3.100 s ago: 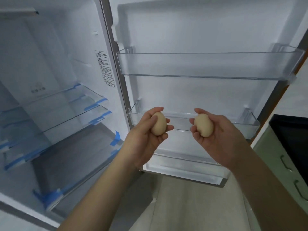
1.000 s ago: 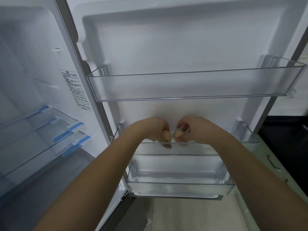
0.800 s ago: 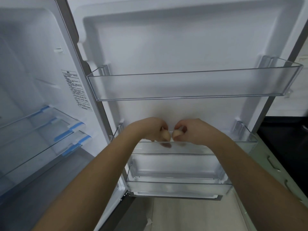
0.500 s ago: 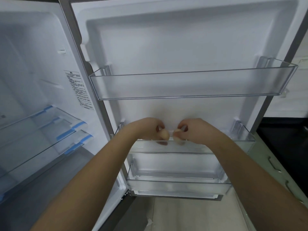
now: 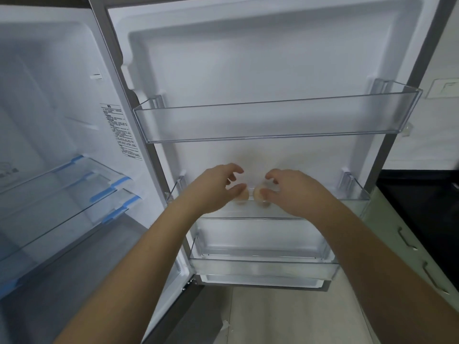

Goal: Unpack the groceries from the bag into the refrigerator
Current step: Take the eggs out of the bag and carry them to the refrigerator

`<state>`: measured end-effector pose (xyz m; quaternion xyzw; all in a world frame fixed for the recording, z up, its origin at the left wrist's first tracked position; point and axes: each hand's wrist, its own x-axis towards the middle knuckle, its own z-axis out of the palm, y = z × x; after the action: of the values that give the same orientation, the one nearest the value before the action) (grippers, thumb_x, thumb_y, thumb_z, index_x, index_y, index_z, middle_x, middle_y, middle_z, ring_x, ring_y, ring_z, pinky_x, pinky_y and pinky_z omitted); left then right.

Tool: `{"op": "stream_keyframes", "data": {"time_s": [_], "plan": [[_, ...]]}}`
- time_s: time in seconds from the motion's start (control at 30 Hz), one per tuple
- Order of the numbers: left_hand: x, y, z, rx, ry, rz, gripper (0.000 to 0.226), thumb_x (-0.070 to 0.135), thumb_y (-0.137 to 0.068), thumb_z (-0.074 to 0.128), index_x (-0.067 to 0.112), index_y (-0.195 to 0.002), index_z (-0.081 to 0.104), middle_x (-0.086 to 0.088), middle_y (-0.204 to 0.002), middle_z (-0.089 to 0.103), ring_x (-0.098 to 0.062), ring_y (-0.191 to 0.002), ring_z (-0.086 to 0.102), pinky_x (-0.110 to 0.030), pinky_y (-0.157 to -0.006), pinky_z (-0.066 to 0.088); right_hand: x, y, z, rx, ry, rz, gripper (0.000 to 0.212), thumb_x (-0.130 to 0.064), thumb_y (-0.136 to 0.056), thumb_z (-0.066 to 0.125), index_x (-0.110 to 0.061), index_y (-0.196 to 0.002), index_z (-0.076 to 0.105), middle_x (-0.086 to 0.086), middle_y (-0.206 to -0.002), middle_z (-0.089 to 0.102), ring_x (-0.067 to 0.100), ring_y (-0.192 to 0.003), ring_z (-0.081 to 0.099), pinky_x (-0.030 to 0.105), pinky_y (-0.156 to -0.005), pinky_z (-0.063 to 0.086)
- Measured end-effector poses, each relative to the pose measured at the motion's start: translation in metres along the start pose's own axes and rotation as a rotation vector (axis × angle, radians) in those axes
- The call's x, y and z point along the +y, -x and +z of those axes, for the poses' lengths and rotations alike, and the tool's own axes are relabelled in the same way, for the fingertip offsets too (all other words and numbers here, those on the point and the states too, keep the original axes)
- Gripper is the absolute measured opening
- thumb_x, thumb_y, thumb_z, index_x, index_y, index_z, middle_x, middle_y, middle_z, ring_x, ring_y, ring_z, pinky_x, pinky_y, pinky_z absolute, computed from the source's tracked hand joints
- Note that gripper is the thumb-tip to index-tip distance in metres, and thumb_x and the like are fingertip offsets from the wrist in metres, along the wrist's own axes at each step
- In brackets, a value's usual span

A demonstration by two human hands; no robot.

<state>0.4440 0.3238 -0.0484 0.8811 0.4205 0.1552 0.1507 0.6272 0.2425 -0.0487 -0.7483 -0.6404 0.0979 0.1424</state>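
Two pale eggs, the left egg [image 5: 243,194] and the right egg [image 5: 258,194], sit side by side, nearly touching, in the middle door bin [image 5: 352,207] of the open refrigerator door [image 5: 260,58]. The left hand [image 5: 216,188] hovers just beside the left egg with fingers spread and loosened, thumb near the shell, and the right hand [image 5: 290,188] is likewise opened, fingertips curled just above the right egg, gripping nothing. Above them hangs the clear upper door bin [image 5: 273,120], below sits the lower door bin [image 5: 263,266], and to the left the refrigerator interior shows glass shelves [image 5: 74,194] with blue trim.
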Motion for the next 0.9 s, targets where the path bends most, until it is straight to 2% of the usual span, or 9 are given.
{"op": "stream_keyframes", "data": {"time_s": [0.1, 0.23, 0.33, 0.4, 0.5, 0.63, 0.77, 0.83, 0.9], "plan": [[0.010, 0.014, 0.011, 0.113, -0.108, 0.063, 0.045, 0.040, -0.097, 0.054, 0.025, -0.139, 0.048, 0.001, -0.134, 0.055, -0.018, -0.118, 0.055, -0.035, -0.098, 0.042, 0.002, 0.016, 0.004, 0.114, 0.110, -0.088, 0.046, -0.048, -0.096, 0.040, -0.023, -0.135, 0.047, 0.004, -0.128, 0.057, 0.025, -0.114, 0.053, 0.039, -0.095, 0.042], [0.017, 0.029, 0.023, 0.226, -0.224, 0.144, 0.054, 0.037, -0.096, 0.055, 0.023, -0.146, 0.040, -0.003, -0.144, 0.049, -0.024, -0.131, 0.046, -0.045, -0.107, 0.038, 0.014, 0.033, 0.012, 0.246, 0.203, -0.173, 0.050, -0.046, -0.100, 0.030, -0.019, -0.140, 0.043, 0.004, -0.140, 0.050, 0.024, -0.129, 0.043, 0.038, -0.108, 0.028], [0.023, 0.047, 0.031, 0.233, -0.353, 0.102, 0.052, 0.043, -0.097, 0.047, 0.022, -0.145, 0.043, -0.007, -0.151, 0.043, -0.028, -0.140, 0.037, -0.047, -0.116, 0.026, 0.016, 0.043, 0.021, 0.278, 0.216, -0.172, 0.062, -0.048, -0.096, 0.014, -0.019, -0.146, 0.035, 0.007, -0.148, 0.043, 0.026, -0.137, 0.036, 0.043, -0.115, 0.023], [0.028, 0.060, 0.035, 0.215, -0.427, 0.057, 0.058, 0.054, -0.096, 0.030, 0.025, -0.145, 0.044, -0.006, -0.154, 0.040, -0.029, -0.144, 0.032, -0.048, -0.118, 0.018, 0.015, 0.050, 0.027, 0.269, 0.228, -0.171, 0.065, -0.049, -0.095, 0.007, -0.021, -0.148, 0.030, 0.005, -0.153, 0.036, 0.026, -0.141, 0.030, 0.044, -0.117, 0.018], [0.030, 0.079, 0.038, 0.161, -0.523, -0.009, 0.069, 0.059, -0.092, 0.012, 0.031, -0.151, 0.034, -0.003, -0.160, 0.029, -0.027, -0.149, 0.021, -0.047, -0.119, 0.007, 0.009, 0.061, 0.037, 0.238, 0.232, -0.185, 0.060, -0.050, -0.098, 0.010, -0.024, -0.149, 0.030, 0.004, -0.155, 0.032, 0.026, -0.144, 0.025, 0.045, -0.118, 0.014], [0.036, 0.103, 0.039, 0.138, -0.516, -0.074, 0.071, 0.059, -0.090, 0.004, 0.034, -0.155, 0.018, 0.002, -0.164, 0.015, -0.024, -0.152, 0.010, -0.047, -0.120, 0.003, 0.002, 0.078, 0.045, 0.193, 0.212, -0.188, 0.073, -0.057, -0.091, 0.003, -0.023, -0.145, 0.039, 0.005, -0.152, 0.037, 0.029, -0.142, 0.031, 0.050, -0.117, 0.019], [0.040, 0.123, 0.036, 0.088, -0.538, -0.142, 0.083, 0.064, -0.078, -0.017, 0.039, -0.155, 0.002, 0.007, -0.165, -0.003, -0.019, -0.152, -0.006, -0.046, -0.121, -0.004, -0.004, 0.096, 0.045, 0.183, 0.222, -0.164, 0.069, -0.054, -0.093, 0.008, -0.021, -0.144, 0.042, 0.007, -0.152, 0.038, 0.030, -0.140, 0.035, 0.052, -0.114, 0.024], [0.040, 0.132, 0.032, 0.095, -0.532, -0.132, 0.084, 0.066, -0.077, -0.018, 0.040, -0.155, 0.001, 0.007, -0.165, -0.005, -0.019, -0.152, -0.009, -0.045, -0.119, -0.009, -0.011, 0.106, 0.046, 0.198, 0.231, -0.158, 0.068, -0.054, -0.094, 0.009, -0.022, -0.147, 0.037, 0.006, -0.155, 0.032, 0.030, -0.142, 0.031, 0.050, -0.116, 0.018], [0.038, 0.142, 0.028, 0.099, -0.526, -0.114, 0.083, 0.067, -0.078, -0.018, 0.041, -0.154, 0.000, 0.006, -0.165, -0.005, -0.019, -0.151, -0.012, -0.044, -0.118, -0.011, -0.019, 0.117, 0.046, 0.216, 0.234, -0.148, 0.066, -0.054, -0.094, 0.010, -0.024, -0.151, 0.025, 0.004, -0.159, 0.020, 0.028, -0.146, 0.020, 0.045, -0.116, 0.005]]}}
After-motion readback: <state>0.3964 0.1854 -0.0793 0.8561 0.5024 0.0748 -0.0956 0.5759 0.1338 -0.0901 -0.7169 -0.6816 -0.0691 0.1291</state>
